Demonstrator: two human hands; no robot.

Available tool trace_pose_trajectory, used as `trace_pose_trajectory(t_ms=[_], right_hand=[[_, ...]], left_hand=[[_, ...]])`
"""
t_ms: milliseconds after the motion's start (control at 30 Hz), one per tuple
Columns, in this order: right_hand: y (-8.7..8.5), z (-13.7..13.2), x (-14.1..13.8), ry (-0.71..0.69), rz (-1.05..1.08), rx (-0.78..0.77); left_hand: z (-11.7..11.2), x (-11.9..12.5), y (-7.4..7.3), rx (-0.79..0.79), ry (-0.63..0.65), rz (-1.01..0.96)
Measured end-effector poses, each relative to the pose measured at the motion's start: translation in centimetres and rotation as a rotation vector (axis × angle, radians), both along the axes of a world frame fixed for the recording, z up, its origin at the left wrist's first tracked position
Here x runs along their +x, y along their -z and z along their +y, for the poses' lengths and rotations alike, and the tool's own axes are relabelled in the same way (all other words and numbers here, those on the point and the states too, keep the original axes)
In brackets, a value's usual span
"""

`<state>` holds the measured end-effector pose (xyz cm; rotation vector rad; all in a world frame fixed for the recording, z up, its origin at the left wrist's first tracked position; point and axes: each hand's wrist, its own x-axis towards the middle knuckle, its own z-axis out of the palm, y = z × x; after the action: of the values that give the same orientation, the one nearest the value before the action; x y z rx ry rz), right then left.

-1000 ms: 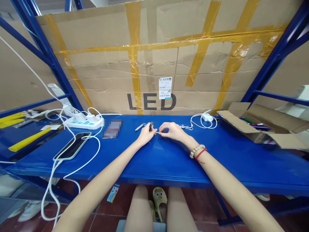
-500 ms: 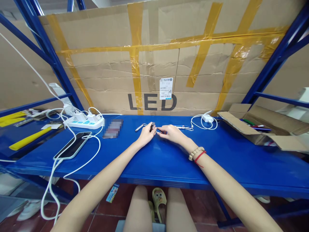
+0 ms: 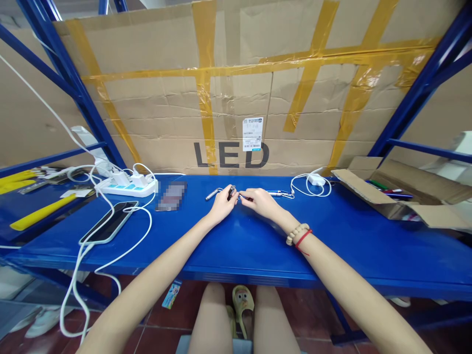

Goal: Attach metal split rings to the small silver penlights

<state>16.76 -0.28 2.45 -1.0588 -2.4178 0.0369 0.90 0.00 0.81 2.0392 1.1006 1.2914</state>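
Blue surface lies beneath both hands: the left hand grips a small dark piece, near the middle. The right hand bends its fingers narrowly just beside it, though whether they pinch anything I cannot tell. A silver stick lies left of the piece, a charger farther right.

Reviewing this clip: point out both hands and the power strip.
Left hand (image 3: 221,204): head view, back of hand.
Right hand (image 3: 261,200): head view, back of hand.
Power strip (image 3: 128,189): head view, top face.
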Motion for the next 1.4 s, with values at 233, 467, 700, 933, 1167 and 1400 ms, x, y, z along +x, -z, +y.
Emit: trace_pose_trajectory(t_ms=[233,467,700,933,1167,1400], right_hand=[[-0.14,0.36,0.52,0.067,0.119,0.049],[-0.08,0.48,0.68,0.056,0.278,0.096],[0.18,0.37,0.34,0.029,0.277,0.103],[0.15,0.25,0.11,0.032,0.282,0.088],[0.21,0.45,0.2,0.034,0.284,0.05],[-0.24,-0.01,0.34,0.06,0.346,-0.075]], left_hand=[[-0.33,0.23,0.0,-0.122,0.046,-0.073],[-0.23,0.28,0.44,-0.178,0.135,0.018],[-0.81,0.32,-0.3,-0.108,0.135,0.129],[-0.54,0.3,0.08,-0.089,0.107,0.106],[-0.11,-0.18,0.35,-0.082,0.007,0.097],[0.11,-0.02,0.49,0.016,0.01,0.094]])
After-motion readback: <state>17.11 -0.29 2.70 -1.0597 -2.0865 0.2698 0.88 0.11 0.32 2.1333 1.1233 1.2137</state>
